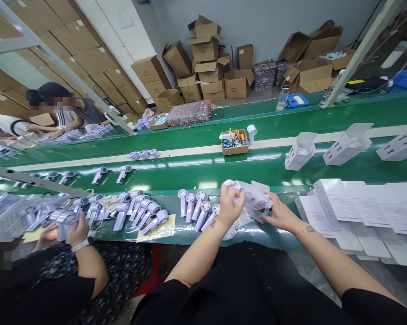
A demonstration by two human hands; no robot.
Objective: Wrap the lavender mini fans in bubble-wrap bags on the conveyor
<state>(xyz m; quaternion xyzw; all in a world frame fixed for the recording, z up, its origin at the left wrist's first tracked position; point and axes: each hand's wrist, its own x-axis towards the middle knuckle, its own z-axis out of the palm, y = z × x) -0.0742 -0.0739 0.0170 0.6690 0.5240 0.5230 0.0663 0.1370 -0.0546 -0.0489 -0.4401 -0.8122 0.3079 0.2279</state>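
My left hand (229,204) grips the top of a lilac hand-held fan wrapped in a clear plastic bag (249,194). My right hand (280,215) holds a small white carton (259,205) under and behind that bagged fan. Both hands meet over the near edge of the green bench (196,232). Just left of my left hand lies a row of several loose lilac fans (198,207), heads pointing away from me.
White folded leaflets and flat cartons (355,207) lie stacked to my right. Packed white boxes (300,151) ride the green conveyor (203,169), beside a small cardboard tray of parts (234,142). A co-worker's hand (75,228) at left handles more fans (136,212). Cardboard boxes pile against the back wall.
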